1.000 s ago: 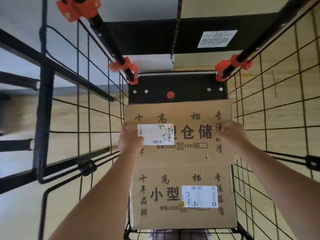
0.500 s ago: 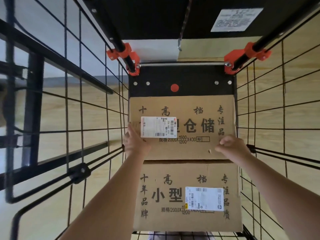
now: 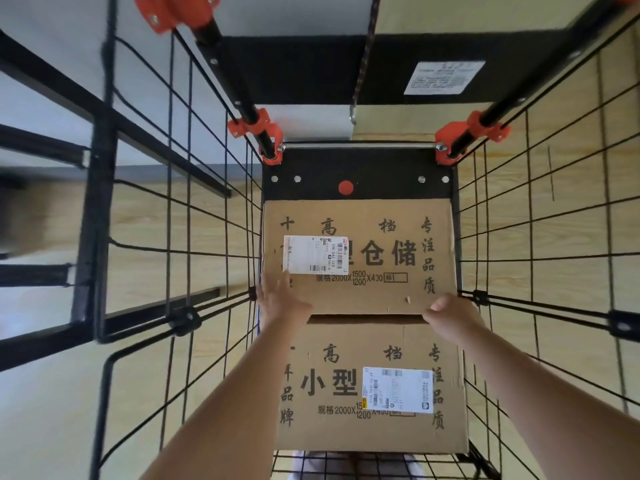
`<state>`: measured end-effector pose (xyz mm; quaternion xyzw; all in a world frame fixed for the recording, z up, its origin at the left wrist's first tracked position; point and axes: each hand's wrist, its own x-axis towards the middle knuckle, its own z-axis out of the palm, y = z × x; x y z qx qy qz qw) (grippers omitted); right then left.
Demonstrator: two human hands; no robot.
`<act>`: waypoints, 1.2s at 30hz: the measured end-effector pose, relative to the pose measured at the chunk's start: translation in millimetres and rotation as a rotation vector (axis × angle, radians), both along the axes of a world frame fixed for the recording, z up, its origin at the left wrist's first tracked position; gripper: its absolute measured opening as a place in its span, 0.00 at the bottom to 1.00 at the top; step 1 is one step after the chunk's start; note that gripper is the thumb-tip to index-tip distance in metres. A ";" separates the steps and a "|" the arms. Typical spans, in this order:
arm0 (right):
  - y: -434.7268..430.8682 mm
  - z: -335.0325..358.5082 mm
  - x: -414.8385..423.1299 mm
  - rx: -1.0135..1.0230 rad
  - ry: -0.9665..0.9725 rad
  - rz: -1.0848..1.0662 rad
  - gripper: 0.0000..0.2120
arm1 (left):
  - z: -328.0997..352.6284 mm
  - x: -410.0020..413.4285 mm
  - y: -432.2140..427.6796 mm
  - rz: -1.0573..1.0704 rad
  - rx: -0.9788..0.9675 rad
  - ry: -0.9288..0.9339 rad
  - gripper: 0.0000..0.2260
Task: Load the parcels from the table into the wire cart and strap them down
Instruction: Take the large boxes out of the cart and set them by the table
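Observation:
I look down into the black wire cart point(image 3: 221, 258). Two brown cardboard parcels with black print lie inside, side by side. The far parcel point(image 3: 381, 237) carries a white label on its left. The near parcel point(image 3: 346, 386) has its label on the right. My left hand point(image 3: 280, 303) lies with straight fingers on the far parcel's near-left corner, just below the label. My right hand point(image 3: 450, 317) curls its fingers over that parcel's near-right edge, at the gap between the two parcels.
Wire walls close in left and right point(image 3: 540, 258). The cart's black end plate with a red dot point(image 3: 345, 187) sits beyond the far parcel, flanked by orange clamps point(image 3: 258, 128). A cord with a metal hook point(image 3: 352, 114) hangs above. A dark surface with a white label point(image 3: 443, 77) lies behind.
The far parcel has sunk lower into the cart, level with the near one. Both hands slid back along its sides to its near corners.

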<state>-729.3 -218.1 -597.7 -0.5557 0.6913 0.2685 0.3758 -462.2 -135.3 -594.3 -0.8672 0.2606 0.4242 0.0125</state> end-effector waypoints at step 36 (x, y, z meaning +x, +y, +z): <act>72.7 357.7 142.0 -0.340 -0.138 0.487 0.10 | 373.1 26.4 108.9 -0.125 -0.534 -0.224 0.24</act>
